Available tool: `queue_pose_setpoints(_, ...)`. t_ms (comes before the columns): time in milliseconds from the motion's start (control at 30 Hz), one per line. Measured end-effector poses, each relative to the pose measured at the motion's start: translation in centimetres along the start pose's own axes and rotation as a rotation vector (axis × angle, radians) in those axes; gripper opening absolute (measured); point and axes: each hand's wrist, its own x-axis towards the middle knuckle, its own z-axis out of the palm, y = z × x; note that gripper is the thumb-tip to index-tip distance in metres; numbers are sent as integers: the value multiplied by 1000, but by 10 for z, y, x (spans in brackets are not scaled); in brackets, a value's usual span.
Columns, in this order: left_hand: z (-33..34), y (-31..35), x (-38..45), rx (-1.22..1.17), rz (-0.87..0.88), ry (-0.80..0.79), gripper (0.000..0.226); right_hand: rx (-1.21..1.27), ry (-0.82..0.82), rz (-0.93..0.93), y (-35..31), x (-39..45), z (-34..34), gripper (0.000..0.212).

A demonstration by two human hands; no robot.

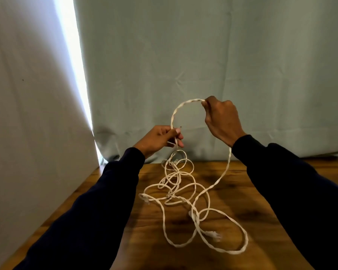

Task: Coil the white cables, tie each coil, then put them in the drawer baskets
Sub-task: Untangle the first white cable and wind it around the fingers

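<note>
Both hands pinch the cable point(180, 106), arched from the left hand point(160, 138) to the higher right hand point(221, 118), slack trailing down toward the tabletop's point(261, 191) middle.

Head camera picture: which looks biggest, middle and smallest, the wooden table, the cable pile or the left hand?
1. wooden table
2. cable pile
3. left hand

The hand is raised nearer the camera, yet it looks smallest.
</note>
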Motion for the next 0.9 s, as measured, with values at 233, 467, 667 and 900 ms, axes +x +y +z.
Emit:
queue_pose_setpoints(233,1,4,4,137,132,104,32,-90,-164,162,1,-3,-2,55)
queue_pose_setpoints(467,10,20,25,292,272,214,17,-323,-269,-457,-25,-12,3,55)
queue_pose_setpoints(667,-3,1,15,382,60,62,17,47,-242,-259,-1,3,-10,30)
queue_pose_setpoints(900,-11,-25,-8,-194,-45,-24,22,216,-263,45,10,13,-18,22)
